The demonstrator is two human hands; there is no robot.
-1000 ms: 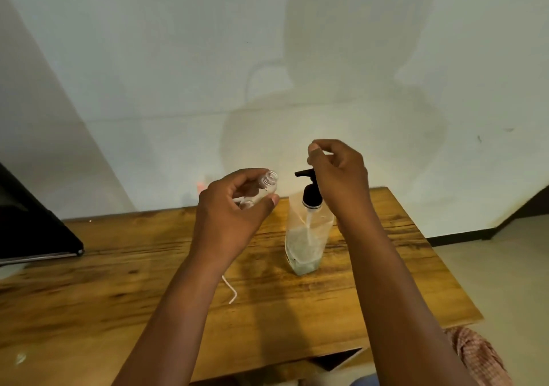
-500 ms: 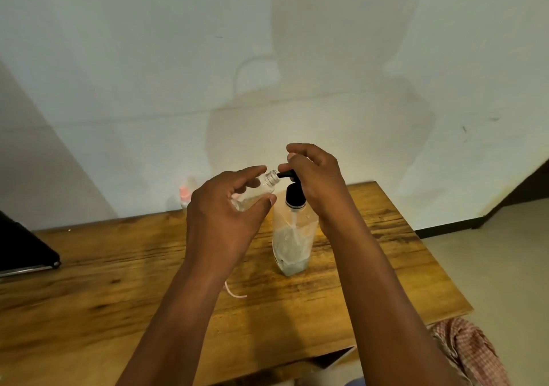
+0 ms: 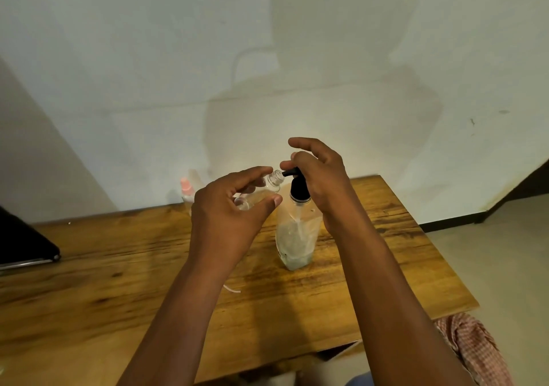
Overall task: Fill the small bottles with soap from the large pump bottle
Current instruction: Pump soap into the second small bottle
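Note:
A large clear pump bottle (image 3: 297, 237) with a black pump head (image 3: 298, 188) stands upright on the wooden table (image 3: 118, 281), with a little pale soap at its bottom. My right hand (image 3: 319, 177) rests on top of the pump head, fingers curled over it. My left hand (image 3: 231, 216) holds a small clear open bottle (image 3: 266, 188) tilted, its open mouth right at the tip of the black spout. A second small bottle with a pink cap (image 3: 187, 192) stands at the table's back edge, partly hidden behind my left hand.
A dark flat device (image 3: 23, 243) lies at the table's left edge. A thin white strip (image 3: 231, 289) lies on the wood below my left wrist. The wall is close behind the table. A checked cloth (image 3: 475, 347) shows at lower right.
My right hand came down onto the pump head. My left hand brought the small bottle's mouth over to the spout. The view shifted slightly.

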